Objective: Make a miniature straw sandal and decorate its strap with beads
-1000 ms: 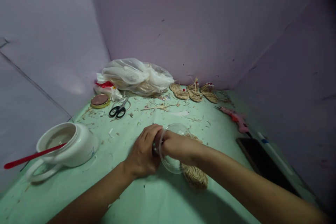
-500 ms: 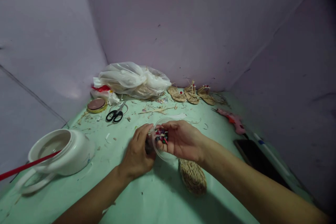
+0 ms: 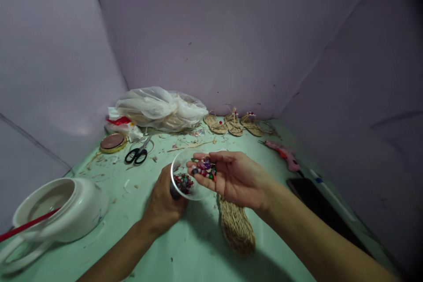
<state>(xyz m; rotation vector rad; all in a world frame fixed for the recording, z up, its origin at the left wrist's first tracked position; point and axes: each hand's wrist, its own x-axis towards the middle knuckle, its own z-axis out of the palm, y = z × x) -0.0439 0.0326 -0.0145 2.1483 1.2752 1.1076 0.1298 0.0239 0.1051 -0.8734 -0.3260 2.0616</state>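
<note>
My left hand (image 3: 165, 205) is wrapped round the side of a clear plastic cup (image 3: 198, 193), tilted so its mouth faces me. Small red and dark beads (image 3: 183, 183) lie inside it. Palm up, my right hand (image 3: 238, 180) is cupped just over the cup's right side. Purple, red, green, white and dark beads (image 3: 205, 167) rest in a pile on its fingers. Below the right wrist a braided straw sole (image 3: 236, 229) lies on the table, its upper end partly hidden by the hand.
At the back stand several small woven sandals (image 3: 234, 124) beside a white plastic bag (image 3: 158, 108). Scissors (image 3: 137, 155) and a round tin (image 3: 113, 142) lie left. A white mug (image 3: 86, 207) holds a red stick. On the right are a pink glue gun (image 3: 286, 156) and a dark phone-like slab (image 3: 324, 211).
My right hand has come up out of the cup's mouth and opened palm up, showing the beads on it. The cup now tilts more toward me. The whole view has shifted slightly.
</note>
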